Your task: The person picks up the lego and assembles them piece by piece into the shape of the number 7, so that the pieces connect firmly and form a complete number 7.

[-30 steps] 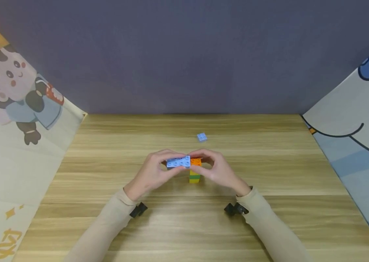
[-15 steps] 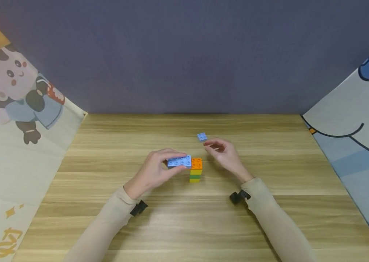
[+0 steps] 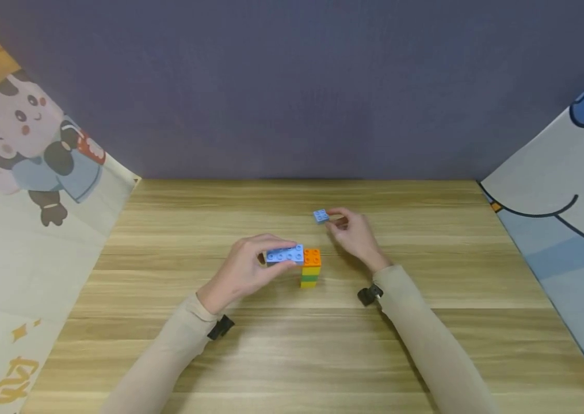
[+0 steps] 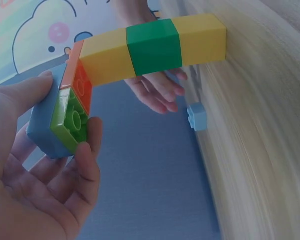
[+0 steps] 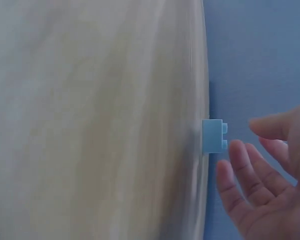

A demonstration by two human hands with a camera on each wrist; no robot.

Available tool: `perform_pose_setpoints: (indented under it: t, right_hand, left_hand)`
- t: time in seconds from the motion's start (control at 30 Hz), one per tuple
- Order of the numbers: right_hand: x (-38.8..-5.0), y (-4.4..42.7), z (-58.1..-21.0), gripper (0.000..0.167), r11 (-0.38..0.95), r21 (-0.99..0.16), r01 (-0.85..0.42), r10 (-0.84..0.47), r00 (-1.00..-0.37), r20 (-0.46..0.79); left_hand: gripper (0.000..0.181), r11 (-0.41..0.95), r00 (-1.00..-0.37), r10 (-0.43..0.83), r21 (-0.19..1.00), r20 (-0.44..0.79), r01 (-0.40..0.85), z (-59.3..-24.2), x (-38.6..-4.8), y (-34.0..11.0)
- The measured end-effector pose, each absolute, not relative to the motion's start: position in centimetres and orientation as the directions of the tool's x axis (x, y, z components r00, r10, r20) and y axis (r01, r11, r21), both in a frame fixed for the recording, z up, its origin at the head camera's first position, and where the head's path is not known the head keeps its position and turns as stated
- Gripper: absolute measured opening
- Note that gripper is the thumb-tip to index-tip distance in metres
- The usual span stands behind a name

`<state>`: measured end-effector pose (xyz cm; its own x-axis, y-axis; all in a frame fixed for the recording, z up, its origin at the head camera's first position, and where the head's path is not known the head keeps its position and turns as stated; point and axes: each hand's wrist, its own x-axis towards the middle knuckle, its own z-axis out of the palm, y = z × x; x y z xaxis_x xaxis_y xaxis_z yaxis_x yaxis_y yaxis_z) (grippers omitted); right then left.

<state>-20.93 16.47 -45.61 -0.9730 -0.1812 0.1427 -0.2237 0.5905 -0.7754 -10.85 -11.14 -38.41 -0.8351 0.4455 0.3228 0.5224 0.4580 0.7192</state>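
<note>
My left hand [image 3: 242, 276] grips a long blue brick [image 3: 284, 254] between thumb and fingers. That brick sits at the top of a toy brick tower. In the left wrist view an orange brick [image 4: 77, 75] and a light green brick [image 4: 70, 122] lie side by side under the blue one. Below the orange brick runs a column of yellow, green [image 4: 153, 47] and yellow bricks down to the table. My right hand [image 3: 356, 236] is beside a small light blue brick [image 3: 320, 216], studs up on the table. The right wrist view shows thumb and fingers [image 5: 244, 172] spread, apart from this brick.
Everything stands on a wood-grain table [image 3: 209, 368]. A dark blue-grey panel [image 3: 302, 92] rises behind its far edge. Printed cartoon panels [image 3: 38, 259] flank both sides. A black wrist camera [image 3: 221, 326] is strapped to each sleeve.
My right hand has left the tower and moved away and right, reaching the small light blue brick. The left hand stays on the long blue brick, nearly still.
</note>
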Motion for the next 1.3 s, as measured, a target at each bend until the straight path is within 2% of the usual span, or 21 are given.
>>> perform_pose_setpoints:
  t: [0.33,0.67,0.87,1.13,1.3]
  right_hand:
    - [-22.2,16.3,-46.5,0.047,0.589,-0.793,-0.156,-0.183,-0.981,0.058]
    - [-23.7,16.4,-47.0,0.055,0.595,-0.788,-0.159,-0.208,-0.977,0.040]
    - [-24.1,16.6,-47.0,0.056,0.592,-0.793,-0.142,-0.238,-0.971,-0.005]
    - [-24.3,16.3,-46.7,0.050,0.674,-0.721,-0.163,-0.258,-0.966,-0.023]
    - [-24.4,16.2,-46.8,0.050,0.672,-0.722,-0.163,-0.264,-0.964,-0.029]
  left_hand:
    - [0.037,0.484,-0.847,0.443,0.717,0.293,0.502,-38.4,-10.9,-11.2]
    - [0.037,0.479,-0.846,0.444,0.720,0.295,0.502,-38.4,-10.9,-11.1]
    - [0.036,0.474,-0.845,0.440,0.721,0.304,0.506,-38.4,-10.8,-11.1]
    - [0.036,0.470,-0.840,0.446,0.718,0.309,0.514,-38.3,-10.8,-11.2]
    - [0.036,0.474,-0.841,0.444,0.716,0.308,0.512,-38.4,-10.8,-11.2]
